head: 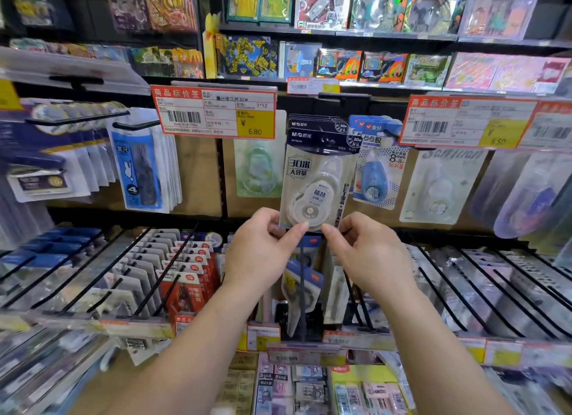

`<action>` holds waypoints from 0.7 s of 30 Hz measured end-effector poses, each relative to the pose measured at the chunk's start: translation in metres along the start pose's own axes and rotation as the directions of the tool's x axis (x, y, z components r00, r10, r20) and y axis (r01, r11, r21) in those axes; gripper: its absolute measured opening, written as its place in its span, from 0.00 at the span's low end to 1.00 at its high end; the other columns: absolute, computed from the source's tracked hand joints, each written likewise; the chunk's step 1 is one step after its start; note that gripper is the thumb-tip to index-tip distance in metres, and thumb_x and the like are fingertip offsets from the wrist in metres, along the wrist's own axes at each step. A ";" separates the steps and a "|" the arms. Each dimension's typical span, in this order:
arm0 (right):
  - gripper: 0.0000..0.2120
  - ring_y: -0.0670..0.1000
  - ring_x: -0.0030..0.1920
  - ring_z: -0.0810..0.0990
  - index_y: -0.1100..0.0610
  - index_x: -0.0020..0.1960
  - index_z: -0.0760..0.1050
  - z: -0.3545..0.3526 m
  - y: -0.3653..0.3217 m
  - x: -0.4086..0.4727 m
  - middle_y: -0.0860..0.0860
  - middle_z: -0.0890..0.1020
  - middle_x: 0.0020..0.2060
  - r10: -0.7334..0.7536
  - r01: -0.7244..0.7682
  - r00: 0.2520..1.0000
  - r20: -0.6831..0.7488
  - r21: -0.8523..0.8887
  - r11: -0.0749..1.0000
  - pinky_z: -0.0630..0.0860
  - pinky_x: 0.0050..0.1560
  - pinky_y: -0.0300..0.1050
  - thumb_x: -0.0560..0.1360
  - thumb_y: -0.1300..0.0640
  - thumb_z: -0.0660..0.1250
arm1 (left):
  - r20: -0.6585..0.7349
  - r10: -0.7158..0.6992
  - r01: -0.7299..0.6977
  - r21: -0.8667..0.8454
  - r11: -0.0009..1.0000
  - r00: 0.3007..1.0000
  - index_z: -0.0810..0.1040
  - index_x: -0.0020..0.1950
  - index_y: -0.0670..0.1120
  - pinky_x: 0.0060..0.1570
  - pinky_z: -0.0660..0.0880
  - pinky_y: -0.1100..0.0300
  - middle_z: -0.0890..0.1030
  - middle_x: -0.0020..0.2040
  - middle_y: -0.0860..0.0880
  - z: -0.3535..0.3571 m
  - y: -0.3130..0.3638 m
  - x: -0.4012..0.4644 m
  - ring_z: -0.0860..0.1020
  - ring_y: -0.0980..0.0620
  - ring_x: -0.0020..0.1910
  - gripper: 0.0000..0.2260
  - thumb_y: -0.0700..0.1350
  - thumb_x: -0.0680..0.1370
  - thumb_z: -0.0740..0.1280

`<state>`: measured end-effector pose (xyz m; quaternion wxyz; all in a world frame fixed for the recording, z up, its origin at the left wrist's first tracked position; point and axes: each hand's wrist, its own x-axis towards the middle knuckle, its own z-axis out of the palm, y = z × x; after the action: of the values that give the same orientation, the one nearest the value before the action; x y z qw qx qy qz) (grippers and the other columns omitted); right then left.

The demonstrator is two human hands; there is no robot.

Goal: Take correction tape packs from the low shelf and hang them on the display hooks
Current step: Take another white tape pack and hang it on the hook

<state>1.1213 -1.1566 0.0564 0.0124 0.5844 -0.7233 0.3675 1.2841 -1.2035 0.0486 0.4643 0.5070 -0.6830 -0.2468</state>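
You pinch the correction tape pack (312, 185) with your left hand (263, 253) and right hand (368, 253), hanging it; next, check its hole seats on the hook.

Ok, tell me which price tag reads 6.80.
The left price tag, up and left of the pack both hands pinch. The right price tag reads 5.50.

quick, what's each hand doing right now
Left hand: pinching the bottom left edge of the correction tape pack.
Right hand: pinching the bottom right edge of the same pack.
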 end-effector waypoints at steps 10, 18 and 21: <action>0.20 0.52 0.45 0.79 0.51 0.49 0.75 0.009 0.008 0.043 0.47 0.80 0.41 0.014 -0.012 1.000 0.021 -0.056 0.998 0.76 0.41 0.48 0.77 0.34 0.60 | 0.044 -0.022 0.015 0.139 0.990 0.999 0.74 0.49 0.53 0.42 0.73 0.57 0.76 0.41 0.59 0.015 -0.001 0.041 0.76 0.56 0.44 0.16 0.65 0.75 0.67; 0.22 0.52 0.46 0.79 0.52 0.52 0.77 0.014 0.012 0.059 0.48 0.81 0.43 -0.005 0.007 0.999 0.041 -0.053 0.999 0.73 0.40 0.46 0.77 0.34 0.60 | 0.025 -0.041 0.036 0.163 0.986 0.999 0.73 0.50 0.53 0.43 0.72 0.57 0.75 0.41 0.59 0.024 -0.004 0.056 0.77 0.54 0.45 0.17 0.65 0.75 0.68; 0.22 0.52 0.48 0.80 0.52 0.53 0.77 0.016 0.014 0.063 0.49 0.82 0.45 -0.012 0.014 0.999 0.050 -0.042 0.999 0.77 0.43 0.48 0.77 0.34 0.59 | 0.015 -0.049 0.045 0.178 0.983 0.999 0.76 0.54 0.51 0.44 0.74 0.56 0.76 0.41 0.59 0.026 -0.005 0.058 0.78 0.53 0.47 0.19 0.65 0.74 0.67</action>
<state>1.0955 -1.2176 0.0659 0.0089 0.5977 -0.7272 0.3375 1.2598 -1.2623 0.0555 0.4049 0.5599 -0.6944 -0.2008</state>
